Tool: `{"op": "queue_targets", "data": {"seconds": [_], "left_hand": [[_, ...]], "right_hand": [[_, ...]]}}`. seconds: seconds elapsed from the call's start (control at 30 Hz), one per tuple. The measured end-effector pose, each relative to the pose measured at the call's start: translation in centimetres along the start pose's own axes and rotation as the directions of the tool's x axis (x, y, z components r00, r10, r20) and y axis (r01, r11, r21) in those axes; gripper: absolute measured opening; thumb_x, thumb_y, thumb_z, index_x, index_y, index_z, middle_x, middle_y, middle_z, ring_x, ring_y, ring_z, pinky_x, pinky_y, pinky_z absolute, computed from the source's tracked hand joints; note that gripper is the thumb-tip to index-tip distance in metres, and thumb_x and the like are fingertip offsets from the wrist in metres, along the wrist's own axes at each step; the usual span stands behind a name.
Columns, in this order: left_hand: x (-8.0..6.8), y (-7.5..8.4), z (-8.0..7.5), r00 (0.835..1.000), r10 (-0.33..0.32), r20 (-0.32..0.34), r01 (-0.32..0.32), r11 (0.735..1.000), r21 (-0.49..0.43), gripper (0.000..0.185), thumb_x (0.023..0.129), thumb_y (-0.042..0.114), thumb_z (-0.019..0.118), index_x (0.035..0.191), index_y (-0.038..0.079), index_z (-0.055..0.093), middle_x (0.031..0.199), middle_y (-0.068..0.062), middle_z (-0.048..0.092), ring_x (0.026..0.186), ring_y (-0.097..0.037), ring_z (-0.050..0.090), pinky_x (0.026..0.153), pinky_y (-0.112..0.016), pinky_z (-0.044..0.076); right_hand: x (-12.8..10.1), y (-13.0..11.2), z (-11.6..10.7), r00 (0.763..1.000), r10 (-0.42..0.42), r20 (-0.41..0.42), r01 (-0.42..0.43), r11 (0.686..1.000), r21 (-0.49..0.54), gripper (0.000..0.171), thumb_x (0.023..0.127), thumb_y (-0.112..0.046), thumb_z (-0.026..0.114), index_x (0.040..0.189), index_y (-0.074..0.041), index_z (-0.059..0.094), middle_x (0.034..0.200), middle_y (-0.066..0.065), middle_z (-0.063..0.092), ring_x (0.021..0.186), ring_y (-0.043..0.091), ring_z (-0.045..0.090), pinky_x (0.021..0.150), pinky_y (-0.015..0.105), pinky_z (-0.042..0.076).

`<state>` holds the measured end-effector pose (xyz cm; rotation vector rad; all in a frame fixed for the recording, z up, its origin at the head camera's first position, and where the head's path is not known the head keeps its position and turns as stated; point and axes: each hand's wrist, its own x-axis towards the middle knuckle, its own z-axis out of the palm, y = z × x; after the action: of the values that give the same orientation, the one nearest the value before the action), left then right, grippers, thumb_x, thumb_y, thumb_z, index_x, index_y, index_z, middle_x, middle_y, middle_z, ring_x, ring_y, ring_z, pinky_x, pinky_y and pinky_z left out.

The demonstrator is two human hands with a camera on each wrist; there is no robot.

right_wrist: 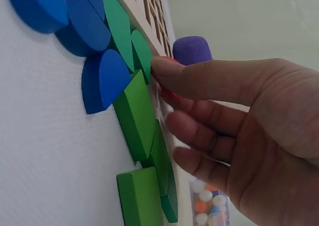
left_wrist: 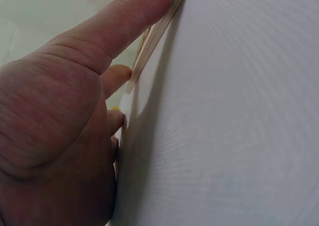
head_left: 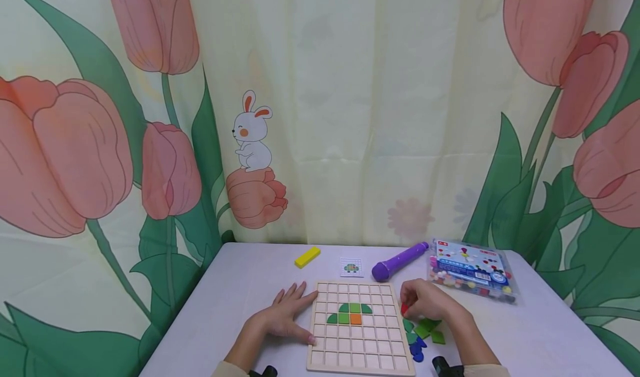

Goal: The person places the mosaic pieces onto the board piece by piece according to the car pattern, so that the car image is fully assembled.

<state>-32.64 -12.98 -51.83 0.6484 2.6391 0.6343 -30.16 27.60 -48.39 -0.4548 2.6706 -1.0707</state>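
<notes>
The left hand point(head_left: 282, 318) lay flat on the table point(head_left: 225, 310), fingers point(left_wrist: 124, 24) straight and slightly spread, their tips and the thumb touching the left edge of the wooden grid board point(head_left: 357, 327). The right hand point(head_left: 430, 305) sat just right of the board, fingers point(right_wrist: 199, 79) curled, pinching a small red piece point(head_left: 404, 309) between thumb and fingertips. Green pieces point(right_wrist: 134, 113) and blue pieces point(right_wrist: 102, 79) lay loose just below those fingertips.
</notes>
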Motion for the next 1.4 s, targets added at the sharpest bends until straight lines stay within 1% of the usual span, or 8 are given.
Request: {"op": "queue_targets", "data": {"seconds": [0.1, 0.27, 0.53, 0.7, 0.93, 1.07, 1.2, 1.4], "left_hand": [[-0.1, 0.1, 0.0, 1.000, 0.004, 0.000, -0.004, 1.000, 0.006, 0.111, 0.071, 0.071, 0.083, 0.163, 0.035, 0.034, 0.176, -0.012, 0.014, 0.163, -0.037, 0.004, 0.128, -0.065, 0.001], [-0.2, 0.1, 0.0, 1.000, 0.011, -0.001, -0.011, 1.000, 0.014, 0.110, 0.071, 0.070, 0.083, 0.163, 0.035, 0.034, 0.175, -0.013, 0.015, 0.163, -0.038, 0.005, 0.128, -0.066, 0.002], [-0.2, 0.0, 0.1, 1.000, 0.015, -0.009, -0.015, 1.000, 0.013, 0.110, 0.071, 0.070, 0.083, 0.163, 0.035, 0.034, 0.175, -0.012, 0.015, 0.163, -0.037, 0.004, 0.128, -0.066, 0.002], [-0.1, 0.0, -0.1, 1.000, 0.011, -0.007, -0.011, 1.000, 0.009, 0.110, 0.071, 0.071, 0.083, 0.163, 0.035, 0.034, 0.175, -0.012, 0.015, 0.163, -0.037, 0.004, 0.128, -0.066, 0.001], [0.2, -0.2, 0.0, 1.000, 0.001, -0.007, -0.001, 1.000, 0.008, 0.112, 0.068, 0.075, 0.081, 0.163, 0.037, 0.034, 0.176, -0.011, 0.015, 0.164, -0.036, 0.004, 0.129, -0.064, 0.000], [0.3, -0.2, 0.0, 1.000, 0.001, -0.008, -0.001, 1.000, 0.007, 0.112, 0.068, 0.075, 0.082, 0.163, 0.038, 0.034, 0.176, -0.011, 0.015, 0.163, -0.036, 0.004, 0.129, -0.065, 0.000], [0.2, -0.2, 0.1, 1.000, 0.003, -0.002, -0.003, 1.000, 0.000, 0.111, 0.069, 0.074, 0.081, 0.163, 0.037, 0.034, 0.176, -0.011, 0.015, 0.163, -0.036, 0.003, 0.129, -0.064, 0.000], [0.1, -0.2, 0.1, 1.000, 0.017, -0.005, -0.017, 1.000, -0.003, 0.111, 0.070, 0.073, 0.082, 0.163, 0.036, 0.033, 0.176, -0.012, 0.014, 0.163, -0.037, 0.003, 0.128, -0.065, 0.000]], "right_hand": [[0.0, 0.0, 0.0, 1.000, 0.004, -0.010, -0.003, 0.999, 0.036, 0.023, 0.081, -0.001, 0.085, 0.093, -0.004, 0.065, 0.078, 0.004, 0.061, 0.073, 0.018, 0.054, 0.064, 0.027, 0.044], [0.2, -0.1, 0.0, 0.999, 0.002, -0.036, 0.001, 0.997, 0.082, 0.012, 0.089, -0.003, 0.078, 0.098, -0.005, 0.070, 0.084, 0.004, 0.065, 0.080, 0.020, 0.057, 0.068, 0.029, 0.046], [0.7, -0.9, -0.1, 0.992, -0.094, -0.085, 0.106, 0.985, 0.139, 0.011, 0.101, -0.008, 0.066, 0.108, -0.001, 0.070, 0.097, 0.011, 0.067, 0.086, 0.022, 0.061, 0.071, 0.033, 0.061], [0.7, -2.2, 0.3, 0.984, -0.113, -0.136, 0.125, 0.988, 0.091, 0.014, 0.098, -0.006, 0.070, 0.111, -0.001, 0.072, 0.099, 0.009, 0.072, 0.088, 0.021, 0.062, 0.073, 0.026, 0.058], [1.1, -3.6, 1.1, 0.964, -0.152, -0.220, 0.174, 0.981, 0.086, 0.012, 0.092, -0.005, 0.077, 0.103, -0.007, 0.075, 0.094, 0.003, 0.075, 0.084, 0.016, 0.067, 0.074, 0.020, 0.058], [1.4, -3.5, 1.5, 0.955, -0.205, -0.216, 0.224, 0.972, 0.069, 0.015, 0.094, -0.005, 0.075, 0.107, -0.011, 0.080, 0.098, 0.004, 0.078, 0.085, 0.012, 0.068, 0.077, 0.018, 0.058], [1.6, -3.5, 1.8, 0.941, -0.272, -0.200, 0.288, 0.956, 0.057, 0.018, 0.096, 0.000, 0.071, 0.110, -0.006, 0.080, 0.102, 0.008, 0.077, 0.088, 0.008, 0.067, 0.077, 0.020, 0.058], [1.8, -4.1, 2.7, 0.957, -0.259, -0.130, 0.267, 0.962, 0.051, 0.019, 0.098, 0.000, 0.067, 0.113, -0.004, 0.078, 0.103, 0.003, 0.075, 0.089, 0.008, 0.064, 0.077, 0.020, 0.057]]}}
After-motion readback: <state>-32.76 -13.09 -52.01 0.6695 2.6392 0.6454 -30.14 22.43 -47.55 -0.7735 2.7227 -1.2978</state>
